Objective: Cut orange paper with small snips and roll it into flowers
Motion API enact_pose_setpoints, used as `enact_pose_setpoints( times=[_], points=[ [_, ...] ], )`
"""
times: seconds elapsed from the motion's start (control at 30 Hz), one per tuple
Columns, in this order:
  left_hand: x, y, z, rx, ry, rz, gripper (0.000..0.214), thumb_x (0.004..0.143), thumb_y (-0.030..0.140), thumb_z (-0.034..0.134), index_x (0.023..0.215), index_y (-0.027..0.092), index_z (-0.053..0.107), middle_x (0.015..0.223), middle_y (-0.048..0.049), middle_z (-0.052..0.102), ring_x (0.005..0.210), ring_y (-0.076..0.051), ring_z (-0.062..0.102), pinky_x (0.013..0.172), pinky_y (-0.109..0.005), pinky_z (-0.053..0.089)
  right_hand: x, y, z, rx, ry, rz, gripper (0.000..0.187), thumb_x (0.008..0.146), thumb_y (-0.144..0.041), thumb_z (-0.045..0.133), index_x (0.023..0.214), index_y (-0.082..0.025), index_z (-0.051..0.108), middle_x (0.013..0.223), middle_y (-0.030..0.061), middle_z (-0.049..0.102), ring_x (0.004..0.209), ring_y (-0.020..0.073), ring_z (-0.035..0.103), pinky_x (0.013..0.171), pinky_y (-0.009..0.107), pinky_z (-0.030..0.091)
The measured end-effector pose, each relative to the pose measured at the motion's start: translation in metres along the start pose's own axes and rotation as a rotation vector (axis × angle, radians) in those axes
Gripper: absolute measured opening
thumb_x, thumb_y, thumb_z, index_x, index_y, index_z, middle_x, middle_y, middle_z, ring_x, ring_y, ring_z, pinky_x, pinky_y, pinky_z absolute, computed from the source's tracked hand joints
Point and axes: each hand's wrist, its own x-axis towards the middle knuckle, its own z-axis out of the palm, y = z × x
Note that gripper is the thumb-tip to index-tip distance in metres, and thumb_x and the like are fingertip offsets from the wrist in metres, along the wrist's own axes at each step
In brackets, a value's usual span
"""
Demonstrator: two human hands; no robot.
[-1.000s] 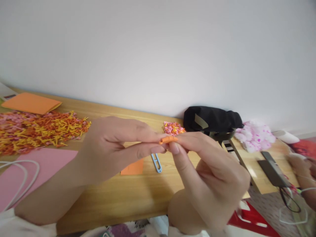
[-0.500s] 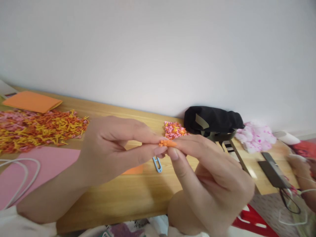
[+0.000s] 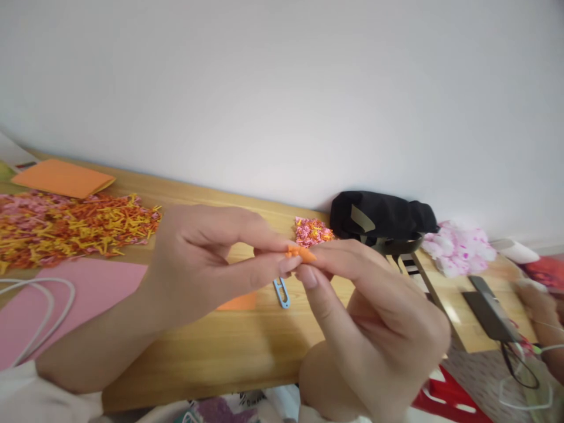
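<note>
Both my hands meet above the wooden table [image 3: 211,358] and pinch one small orange paper piece [image 3: 300,252] between their fingertips. My left hand [image 3: 207,261] holds its left end with thumb and forefinger. My right hand [image 3: 374,317] grips the right end, its other fingers curled. The piece looks rolled or twisted. Below it on the table lie a small blue snipper [image 3: 281,292] and an orange paper scrap [image 3: 238,302], partly hidden by my left hand.
A large heap of orange, yellow and pink paper bits [image 3: 70,226] lies at the left, with orange sheets [image 3: 61,177] behind and a pink sheet [image 3: 88,294] with a white cable [image 3: 39,311] in front. A small pile [image 3: 312,230], black bag [image 3: 381,214], pink fluff [image 3: 458,248] and phone [image 3: 489,308] are at the right.
My fingertips have worked the orange piece tighter; it looks shorter and more twisted. The view has shifted slightly. My hands stay in the same place.
</note>
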Motion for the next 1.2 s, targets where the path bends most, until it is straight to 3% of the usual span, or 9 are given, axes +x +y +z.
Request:
enact_pose_setpoints(
  times=[0.3,0.57,0.83,1.0,1.2],
  points=[
    [0.0,0.0,-0.001,-0.021,0.005,-0.037,0.014,0.072,0.004,0.077,0.071,0.018,0.074,0.065,0.0025,0.074,0.055,-0.009,0.066,0.049,-0.015,0.053,-0.001,0.001,0.002,0.036,0.04,0.013,0.027,0.08,0.001,0.065,0.094,-0.021,0.072,0.079,0.0006,0.074,0.075,0.0155,0.069,0.062,0.029,0.057],
    [-0.003,-0.002,0.001,-0.045,0.108,-0.051,0.018,0.07,0.004,0.078,0.071,0.022,0.075,0.069,0.0077,0.075,0.061,-0.006,0.068,0.057,-0.011,0.055,-0.004,0.0,0.007,0.036,0.041,0.074,0.029,0.082,-0.005,0.065,0.103,-0.025,0.072,0.089,-0.0009,0.075,0.076,0.0125,0.068,0.06,0.026,0.056],
    [0.0,-0.003,0.006,-0.097,0.193,-0.117,0.019,0.065,0.003,0.08,0.067,0.022,0.076,0.066,0.0041,0.076,0.056,-0.009,0.067,0.052,-0.016,0.054,-0.007,0.004,0.012,0.06,0.048,0.057,0.039,0.083,-0.007,0.065,0.115,-0.028,0.07,0.098,0.0033,0.075,0.081,0.0174,0.069,0.062,0.031,0.059],
    [0.001,-0.002,0.005,-0.133,0.219,-0.119,0.017,0.062,0.006,0.084,0.062,0.02,0.074,0.06,0.0041,0.073,0.051,-0.007,0.063,0.048,-0.014,0.05,-0.01,0.006,0.013,0.087,0.057,0.097,0.036,0.083,-0.008,0.066,0.11,-0.031,0.072,0.098,0.0034,0.073,0.094,0.0198,0.068,0.071,0.035,0.061],
    [0.001,-0.002,0.004,-0.163,0.215,-0.12,0.017,0.06,0.015,0.089,0.059,0.019,0.072,0.056,0.0027,0.071,0.05,-0.009,0.063,0.047,-0.017,0.051,-0.005,0.002,0.014,0.092,0.066,0.04,0.031,0.083,-0.007,0.063,0.101,-0.03,0.075,0.094,0.0037,0.071,0.089,0.0199,0.068,0.073,0.037,0.061]
  ],
)
